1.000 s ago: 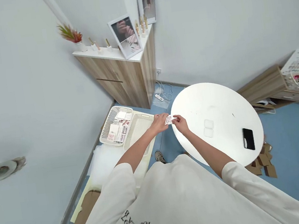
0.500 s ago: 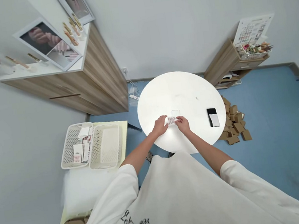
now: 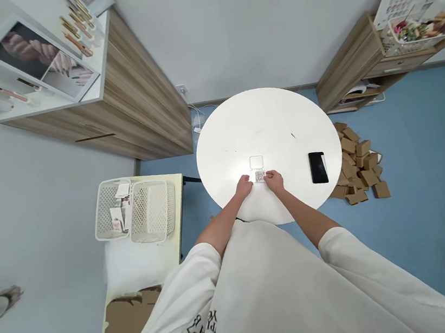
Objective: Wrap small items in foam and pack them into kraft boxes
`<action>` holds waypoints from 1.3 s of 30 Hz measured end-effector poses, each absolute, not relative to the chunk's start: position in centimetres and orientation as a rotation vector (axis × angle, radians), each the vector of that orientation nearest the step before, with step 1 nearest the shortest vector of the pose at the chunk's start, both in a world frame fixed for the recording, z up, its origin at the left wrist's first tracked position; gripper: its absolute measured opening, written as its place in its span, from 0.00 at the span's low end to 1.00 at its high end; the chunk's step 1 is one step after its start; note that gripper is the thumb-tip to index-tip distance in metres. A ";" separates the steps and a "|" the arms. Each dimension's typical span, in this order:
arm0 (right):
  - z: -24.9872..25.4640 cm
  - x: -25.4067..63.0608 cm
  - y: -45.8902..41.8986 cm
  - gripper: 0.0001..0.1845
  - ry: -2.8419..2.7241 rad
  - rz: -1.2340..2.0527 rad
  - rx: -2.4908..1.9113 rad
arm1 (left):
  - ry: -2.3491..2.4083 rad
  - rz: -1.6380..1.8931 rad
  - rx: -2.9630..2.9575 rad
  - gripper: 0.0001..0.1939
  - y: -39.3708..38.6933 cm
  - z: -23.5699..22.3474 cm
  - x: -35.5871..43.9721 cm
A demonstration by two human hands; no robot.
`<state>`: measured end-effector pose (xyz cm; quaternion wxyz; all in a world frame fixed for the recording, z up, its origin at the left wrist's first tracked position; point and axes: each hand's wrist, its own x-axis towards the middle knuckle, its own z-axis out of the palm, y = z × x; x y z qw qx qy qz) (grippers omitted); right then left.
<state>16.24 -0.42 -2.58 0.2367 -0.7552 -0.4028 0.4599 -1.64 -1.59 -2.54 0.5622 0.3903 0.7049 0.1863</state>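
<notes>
Small patterned card held low over the near edge of the round table, just short of the clear tray

Near the middle of the frame the left hand (image 3: 243,186) and right hand (image 3: 274,180) pinch the small patterned card (image 3: 260,176) from either side, fingers closed on its edges; by the look of it the card is brought to the table (image 3: 266,122) but not let go, and it lies just below a clear tray (image 3: 256,162), touching or nearly so. Right of them lies a black phone (image 3: 318,167). At left, white baskets (image 3: 136,213) hold more cards; at right, brown boxes (image 3: 360,170) lie heaped on the floor
</notes>
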 end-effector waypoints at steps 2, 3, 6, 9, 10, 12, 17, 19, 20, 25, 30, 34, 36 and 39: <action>-2.9 16.0 -0.1 0.17 -1.138 1.265 -2.080 | 1.647 0.423 0.903 0.25 -1.5 -2.7 -1.8; -2.9 16.0 0.0 0.17 -1.153 1.265 -2.083 | 1.640 0.416 0.894 0.26 -1.5 -2.7 -2.0; -2.8 15.9 0.1 0.16 -1.194 1.263 -2.082 | 1.623 0.400 0.876 0.28 -1.2 -2.6 -2.3; -2.5 15.9 0.0 0.16 -1.247 1.268 -2.066 | 1.600 0.392 0.883 0.28 -0.8 -2.4 -2.5; -2.5 16.0 0.0 0.17 -1.263 1.272 -2.059 | 1.594 0.386 0.889 0.27 -0.6 -2.3 -2.5; -2.4 16.1 0.0 0.17 -1.285 1.275 -2.051 | 1.591 0.370 0.907 0.26 -0.3 -2.2 -2.6; -2.3 16.5 0.8 0.17 -1.251 1.263 -2.077 | 1.618 0.338 0.941 0.23 0.9 -1.8 -3.0; -2.2 16.6 1.6 0.18 -1.212 1.273 -2.053 | 1.632 0.351 0.933 0.24 1.8 -1.6 -3.0; -2.2 16.7 2.1 0.20 -1.187 1.282 -2.030 | 1.635 0.367 0.930 0.25 2.4 -1.5 -3.0; -2.3 16.6 4.5 0.28 -1.100 1.354 -1.909 | 1.619 0.465 0.896 0.28 5.0 -1.7 -2.3; -1.8 16.1 5.3 0.31 -1.008 1.476 -1.848 | 1.575 0.493 0.841 0.29 6.1 -2.4 -1.7; -1.1 16.0 5.1 0.32 -0.920 1.568 -1.817 | 1.538 0.507 0.801 0.31 6.2 -2.3 -1.9; -0.7 16.0 4.9 0.31 -0.906 1.573 -1.799 | 1.539 0.509 0.814 0.33 6.1 -2.2 -2.1; 0.0 16.1 4.8 0.30 -0.897 1.582 -1.787 | 1.554 0.483 0.865 0.37 6.1 -1.9 -2.5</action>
